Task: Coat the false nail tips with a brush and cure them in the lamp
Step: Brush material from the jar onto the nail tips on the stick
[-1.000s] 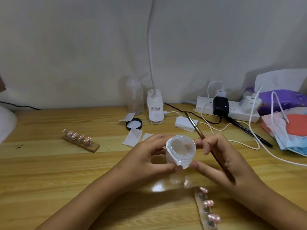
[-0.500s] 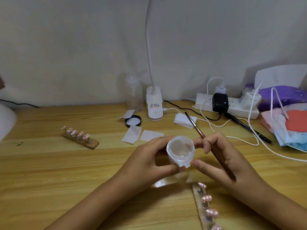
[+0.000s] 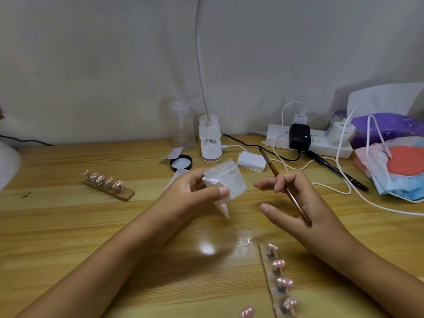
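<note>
Head view: left hand [image 3: 191,193] pinches wipe [image 3: 228,177] (right hand [image 3: 298,205] grips brush [image 3: 271,166]).

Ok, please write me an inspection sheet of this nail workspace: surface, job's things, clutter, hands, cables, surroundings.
Surface: light wooden table; lamp glare and small clear specks near the front.
Job's things: two wooden strips of pink nail tips, one at the left, one front right; slim brown brush; white gooseneck lamp at the back.
Clutter: black round lid, clear plastic bottle, stack of white pads, black pen, blue face mask, purple pack.
Hands: left hand grips a crumpled white wipe, blurred; right hand holds the brush.
Cables: white cables and a black adapter at a white power strip.
Surroundings: plain pale wall.
</note>
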A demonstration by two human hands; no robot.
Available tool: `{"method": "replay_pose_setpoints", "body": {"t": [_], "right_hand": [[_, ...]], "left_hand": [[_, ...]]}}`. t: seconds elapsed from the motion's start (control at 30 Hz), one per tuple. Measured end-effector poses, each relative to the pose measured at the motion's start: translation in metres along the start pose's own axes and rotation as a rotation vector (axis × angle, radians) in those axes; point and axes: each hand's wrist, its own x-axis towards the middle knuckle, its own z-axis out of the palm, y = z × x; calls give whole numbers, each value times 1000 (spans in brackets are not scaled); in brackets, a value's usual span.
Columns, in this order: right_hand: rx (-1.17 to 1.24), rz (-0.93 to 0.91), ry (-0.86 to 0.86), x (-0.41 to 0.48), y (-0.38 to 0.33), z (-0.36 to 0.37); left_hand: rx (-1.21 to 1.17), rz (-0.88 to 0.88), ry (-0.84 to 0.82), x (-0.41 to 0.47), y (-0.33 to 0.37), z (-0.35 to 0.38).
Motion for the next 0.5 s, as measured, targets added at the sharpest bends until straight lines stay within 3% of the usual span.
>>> {"method": "replay_pose_setpoints", "body": {"t": [0.07,0.2,0.37,0.5], "right_hand": [[10,-14,36,1,1,1],[7,-47,65,1,3,1],[19,-73,80,0,5,0],[4,-68,83,1,4,-1]], "left_hand": [[-30,-17,31,1,-2,3],[147,-20,140,1,-7,16],[276,-27,155,1,-15,34],[740,31,202,1,-20,37]]}}
